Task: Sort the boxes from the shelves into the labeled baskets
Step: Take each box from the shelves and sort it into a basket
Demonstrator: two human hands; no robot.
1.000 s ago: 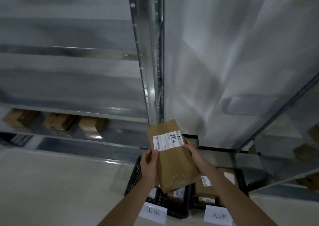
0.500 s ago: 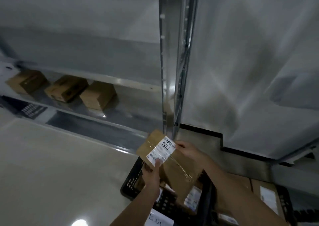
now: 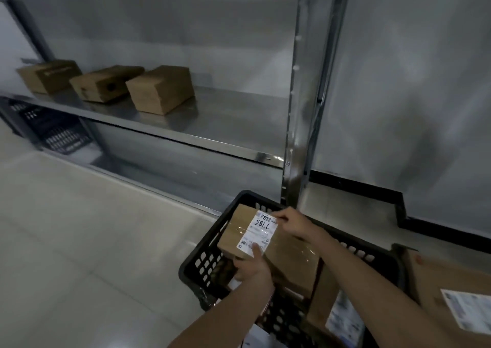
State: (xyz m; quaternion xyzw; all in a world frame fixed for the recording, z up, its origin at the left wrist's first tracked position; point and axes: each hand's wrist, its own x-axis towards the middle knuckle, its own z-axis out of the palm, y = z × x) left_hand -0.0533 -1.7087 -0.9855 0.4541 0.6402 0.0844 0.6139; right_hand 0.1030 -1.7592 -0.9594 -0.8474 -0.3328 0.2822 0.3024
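You brought the box [image 3: 288, 254] down from high up into the black basket [image 3: 204, 264] | left hand [image 3: 252, 266] grips it | right hand [image 3: 292, 222] pinches its corner | nearly sorted, I think

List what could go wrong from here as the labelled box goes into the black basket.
1. The cardboard box is held at its edges only: the left hand rests its thumb on the white label, and the right hand pinches the far corner. It might slip.
2. The black basket already holds boxes, including an upright box; this one may land tilted on them.
3. No basket labelling is readable here, so the destination cannot be checked.
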